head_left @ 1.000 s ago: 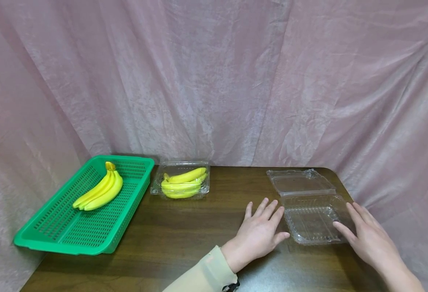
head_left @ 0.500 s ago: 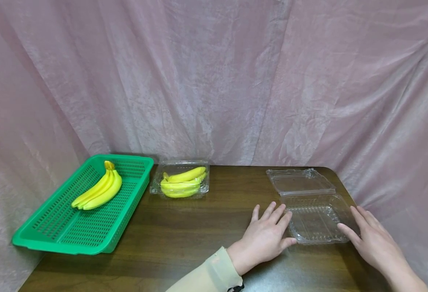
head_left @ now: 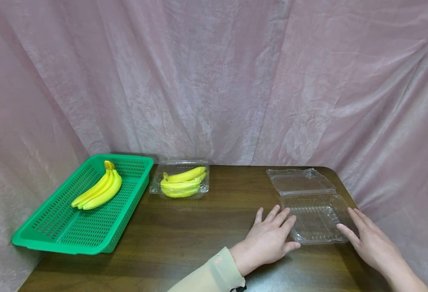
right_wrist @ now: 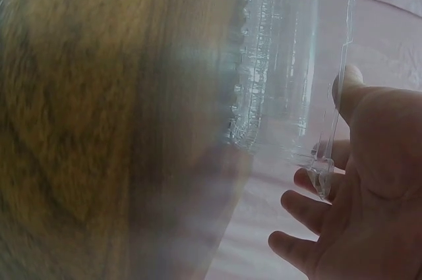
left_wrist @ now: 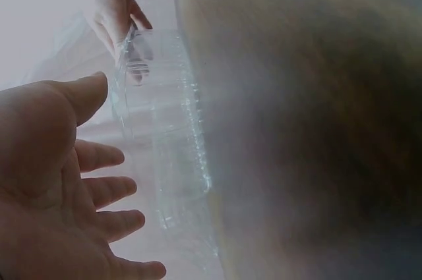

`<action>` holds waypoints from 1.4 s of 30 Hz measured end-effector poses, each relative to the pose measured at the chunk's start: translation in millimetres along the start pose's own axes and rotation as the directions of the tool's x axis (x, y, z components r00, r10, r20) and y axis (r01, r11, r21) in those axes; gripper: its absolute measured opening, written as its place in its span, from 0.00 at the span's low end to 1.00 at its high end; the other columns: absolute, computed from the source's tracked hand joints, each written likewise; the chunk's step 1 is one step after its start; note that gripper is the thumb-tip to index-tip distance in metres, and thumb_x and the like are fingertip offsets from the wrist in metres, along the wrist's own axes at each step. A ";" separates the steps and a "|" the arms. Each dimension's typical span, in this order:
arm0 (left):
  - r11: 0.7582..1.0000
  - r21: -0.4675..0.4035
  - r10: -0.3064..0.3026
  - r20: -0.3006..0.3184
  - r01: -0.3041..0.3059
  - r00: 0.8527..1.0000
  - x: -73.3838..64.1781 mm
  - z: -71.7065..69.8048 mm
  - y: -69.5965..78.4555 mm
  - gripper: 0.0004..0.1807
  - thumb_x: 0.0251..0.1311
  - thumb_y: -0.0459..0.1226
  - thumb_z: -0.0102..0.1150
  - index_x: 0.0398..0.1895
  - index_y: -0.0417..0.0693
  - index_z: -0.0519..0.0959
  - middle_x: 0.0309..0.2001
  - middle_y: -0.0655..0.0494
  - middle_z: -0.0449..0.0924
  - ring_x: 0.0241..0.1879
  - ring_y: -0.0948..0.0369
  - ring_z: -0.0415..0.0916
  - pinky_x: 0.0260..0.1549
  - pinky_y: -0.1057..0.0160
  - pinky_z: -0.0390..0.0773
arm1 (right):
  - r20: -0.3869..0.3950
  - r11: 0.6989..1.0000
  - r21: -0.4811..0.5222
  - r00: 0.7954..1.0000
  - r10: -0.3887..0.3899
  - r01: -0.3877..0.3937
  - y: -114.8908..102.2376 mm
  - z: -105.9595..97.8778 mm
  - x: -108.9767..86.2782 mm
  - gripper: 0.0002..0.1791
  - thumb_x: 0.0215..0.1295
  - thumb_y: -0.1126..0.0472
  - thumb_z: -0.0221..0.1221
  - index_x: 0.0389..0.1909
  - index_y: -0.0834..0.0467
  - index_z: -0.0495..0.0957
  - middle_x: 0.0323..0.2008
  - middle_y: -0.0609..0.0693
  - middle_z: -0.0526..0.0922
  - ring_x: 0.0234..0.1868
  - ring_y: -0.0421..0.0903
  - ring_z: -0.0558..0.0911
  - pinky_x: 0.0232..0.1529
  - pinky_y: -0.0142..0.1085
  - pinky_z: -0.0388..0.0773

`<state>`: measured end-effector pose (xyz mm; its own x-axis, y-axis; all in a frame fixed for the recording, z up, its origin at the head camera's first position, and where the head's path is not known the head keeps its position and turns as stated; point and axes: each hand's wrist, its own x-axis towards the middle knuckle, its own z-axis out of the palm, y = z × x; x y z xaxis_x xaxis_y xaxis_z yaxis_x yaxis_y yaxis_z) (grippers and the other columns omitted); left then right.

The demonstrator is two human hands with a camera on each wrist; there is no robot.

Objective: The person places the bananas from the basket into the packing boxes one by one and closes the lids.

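A clear plastic clamshell box (head_left: 317,221) lies on the right of the table, its lid (head_left: 301,181) folded back flat towards the curtain. My left hand (head_left: 266,239), fingers spread, is at the box's left side, with the fingertips close to the wall. On the other side, my right hand (head_left: 374,241) has its thumb by the right rim and its straight fingers along the outer wall. In the left wrist view, the left hand (left_wrist: 59,174) shows an uncurled palm beside the clear wall. The right wrist view shows the right hand's fingers (right_wrist: 306,211) extended near the box's corner.
A green basket (head_left: 66,243) at the left holds a bunch of bananas (head_left: 102,188). Beside it stands a closed clear clamshell (head_left: 155,188) with bananas (head_left: 182,184) inside. The wooden table (head_left: 185,251) ends at a pink curtain (head_left: 214,81) behind and to the right.
My left hand has moved a little right, closer to the clear box's left wall. My right hand has shifted only slightly. The box and lid stay in place.
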<state>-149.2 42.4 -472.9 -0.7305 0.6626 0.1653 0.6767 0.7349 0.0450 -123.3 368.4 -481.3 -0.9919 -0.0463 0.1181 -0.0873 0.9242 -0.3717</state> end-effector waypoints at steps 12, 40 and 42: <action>1.000 -0.012 -0.004 0.041 0.005 0.999 3.1 2.4 -0.6 0.40 0.78 0.70 0.48 0.85 0.65 0.69 0.87 0.61 0.59 0.85 0.55 0.56 0.76 0.37 0.65 | 0.076 0.999 0.013 0.997 0.029 -0.030 -2.9 -3.0 2.0 0.47 0.90 0.39 0.48 0.88 0.69 0.45 0.81 0.79 0.53 0.76 0.85 0.58 0.65 0.81 0.58; 0.998 -0.042 -0.053 0.052 0.055 0.997 -9.1 -2.2 -19.0 0.41 0.79 0.69 0.50 0.86 0.64 0.67 0.86 0.64 0.60 0.85 0.55 0.57 0.77 0.35 0.64 | 0.043 1.000 0.011 0.999 -0.021 0.020 -24.4 8.3 11.0 0.46 0.88 0.41 0.52 0.86 0.72 0.51 0.79 0.79 0.59 0.75 0.83 0.63 0.65 0.79 0.62; 0.997 -0.049 -0.056 0.054 0.059 0.997 -10.4 -2.8 -20.3 0.41 0.78 0.69 0.50 0.86 0.63 0.67 0.86 0.65 0.60 0.85 0.54 0.57 0.77 0.35 0.64 | 0.043 1.000 0.014 0.999 -0.026 0.025 -25.6 9.6 11.4 0.46 0.88 0.40 0.52 0.86 0.72 0.51 0.79 0.79 0.59 0.75 0.83 0.62 0.65 0.79 0.62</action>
<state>-155.1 20.2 -472.8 -0.7713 0.6271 0.1088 0.6362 0.7646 0.1032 -133.2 340.5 -479.2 -0.9924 -0.0863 0.0877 -0.1134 0.9174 -0.3814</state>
